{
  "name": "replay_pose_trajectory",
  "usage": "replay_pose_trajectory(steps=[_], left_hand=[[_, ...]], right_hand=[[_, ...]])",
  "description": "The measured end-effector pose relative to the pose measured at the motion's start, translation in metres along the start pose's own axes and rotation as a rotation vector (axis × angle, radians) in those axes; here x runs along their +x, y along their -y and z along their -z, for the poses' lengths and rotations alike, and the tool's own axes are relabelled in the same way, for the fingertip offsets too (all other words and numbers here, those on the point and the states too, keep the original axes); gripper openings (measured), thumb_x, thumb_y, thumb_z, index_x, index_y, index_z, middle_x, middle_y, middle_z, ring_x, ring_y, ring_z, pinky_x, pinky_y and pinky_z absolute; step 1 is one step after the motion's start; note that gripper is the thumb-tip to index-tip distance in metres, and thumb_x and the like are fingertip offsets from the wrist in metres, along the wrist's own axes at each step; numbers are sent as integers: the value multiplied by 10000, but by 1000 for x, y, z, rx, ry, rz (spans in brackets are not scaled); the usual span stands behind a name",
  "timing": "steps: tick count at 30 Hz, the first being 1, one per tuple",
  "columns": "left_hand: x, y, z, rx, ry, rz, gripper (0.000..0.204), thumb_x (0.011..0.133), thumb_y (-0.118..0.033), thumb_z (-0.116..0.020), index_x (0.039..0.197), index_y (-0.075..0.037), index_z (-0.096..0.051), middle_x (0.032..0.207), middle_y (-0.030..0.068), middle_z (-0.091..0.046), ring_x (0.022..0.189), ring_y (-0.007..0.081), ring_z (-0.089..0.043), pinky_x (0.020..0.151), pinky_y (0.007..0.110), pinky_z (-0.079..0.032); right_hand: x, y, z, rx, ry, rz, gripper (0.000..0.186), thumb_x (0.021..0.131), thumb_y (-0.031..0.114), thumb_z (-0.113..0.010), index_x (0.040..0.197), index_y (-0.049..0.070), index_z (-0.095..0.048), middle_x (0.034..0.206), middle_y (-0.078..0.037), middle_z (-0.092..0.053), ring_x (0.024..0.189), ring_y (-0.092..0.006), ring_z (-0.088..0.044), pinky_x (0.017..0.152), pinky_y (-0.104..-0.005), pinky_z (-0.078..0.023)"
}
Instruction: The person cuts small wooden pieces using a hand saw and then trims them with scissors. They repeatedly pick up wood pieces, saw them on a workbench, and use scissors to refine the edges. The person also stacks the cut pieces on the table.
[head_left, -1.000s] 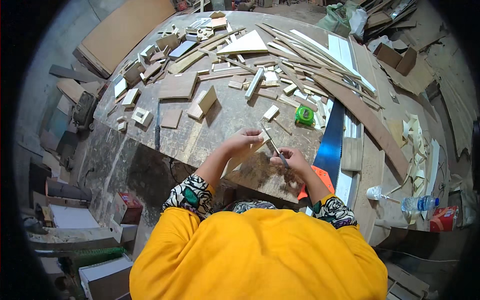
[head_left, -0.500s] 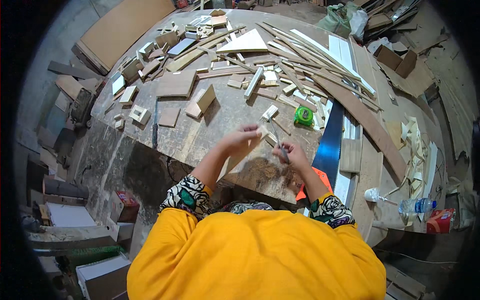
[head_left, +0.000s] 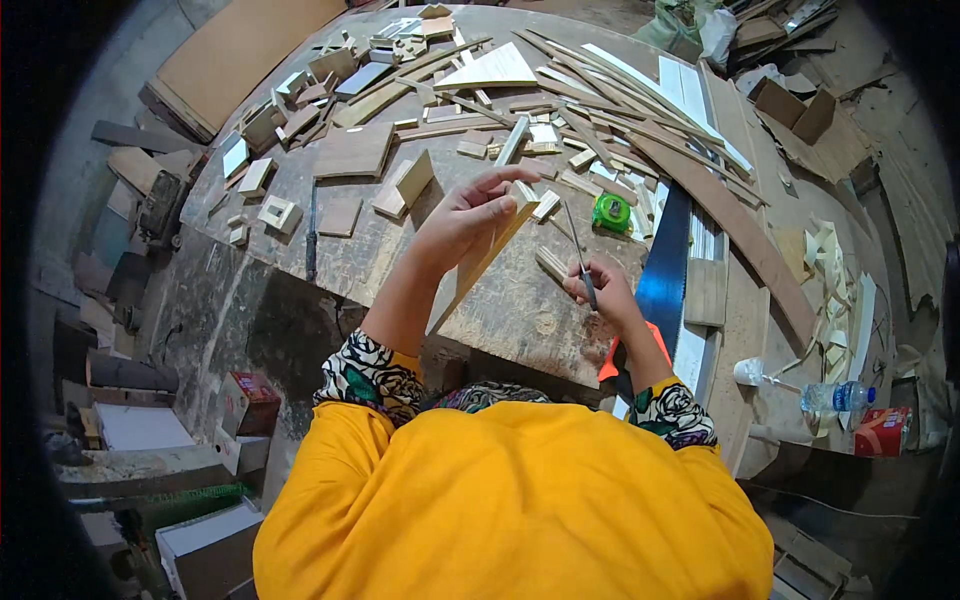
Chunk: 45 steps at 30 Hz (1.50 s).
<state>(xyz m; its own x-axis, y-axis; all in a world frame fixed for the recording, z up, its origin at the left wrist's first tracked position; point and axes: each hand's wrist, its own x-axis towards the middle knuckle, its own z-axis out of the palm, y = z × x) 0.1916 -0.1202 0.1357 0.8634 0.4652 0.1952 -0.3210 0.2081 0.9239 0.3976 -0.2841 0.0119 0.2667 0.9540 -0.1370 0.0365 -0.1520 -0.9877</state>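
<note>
My left hand grips a flat wooden board near its upper end. The board is tilted, its lower end by the table's near edge. My right hand is closed round a slim metal tool with a dark handle; its thin shaft points up and away, apart from the board. I cannot make out its exact kind. A small wood strip lies on the table beside my right fingers. Just beyond is a green tape measure. To the right, a handsaw with a blue blade and orange-black handle lies flat.
Wood offcuts and long strips cover the far part of the worktable. A white cup, a water bottle and a red box stand at the right. A cardboard box lies farther back.
My left hand has risen and moved away from me, lifting and tilting the board. My right hand has shifted slightly right, and the tool has come apart from the board's end.
</note>
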Motion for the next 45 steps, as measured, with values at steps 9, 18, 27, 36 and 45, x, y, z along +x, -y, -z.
replay_pose_trajectory(steps=[9, 18, 27, 36, 45], left_hand=[[-10, -15, 8, 122, -94, 94, 339, 887, -233, -619, 1161, -40, -570, 854, -30, -596, 736, 22, -560, 631, 152, -430], [-12, -27, 25, 126, 21, -75, 269, 867, -214, -668, 1019, 7, -638, 854, -12, -619, 779, 52, -536, 693, 200, -416], [-47, -36, 62, 172, 167, -80, 265, 872, -234, -669, 948, 19, -648, 820, 6, -628, 742, 57, -548, 648, 195, -443], [-65, -42, 100, 204, 197, -52, 239, 876, -224, -661, 890, 12, -630, 766, -15, -590, 688, 39, -501, 596, 191, -397], [-70, -44, 109, 127, 267, -45, 222, 871, -191, -670, 923, 20, -625, 772, -35, -567, 698, 33, -483, 614, 184, -403]], right_hand=[[-30, -16, 3, -128, -92, -58, 306, 718, 239, -816, 861, 47, -626, 687, 38, -560, 598, -42, -472, 519, -207, -369], [-53, 122, -63, -111, -40, 130, 387, 688, 296, -829, 910, 50, -628, 658, 52, -522, 590, -41, -444, 524, -200, -339], [-46, 166, -137, -564, -151, 153, 460, 628, 353, -844, 898, 53, -626, 567, 51, -422, 536, -45, -384, 485, -236, -284], [-46, 165, -187, -629, -264, 190, 469, 603, 419, -840, 786, 44, -625, 528, -2, -463, 490, -93, -426, 474, -265, -337], [-47, 159, -203, -833, -344, 232, 465, 648, 473, -798, 787, 61, -632, 543, -72, -527, 491, -205, -527, 496, -320, -410]])
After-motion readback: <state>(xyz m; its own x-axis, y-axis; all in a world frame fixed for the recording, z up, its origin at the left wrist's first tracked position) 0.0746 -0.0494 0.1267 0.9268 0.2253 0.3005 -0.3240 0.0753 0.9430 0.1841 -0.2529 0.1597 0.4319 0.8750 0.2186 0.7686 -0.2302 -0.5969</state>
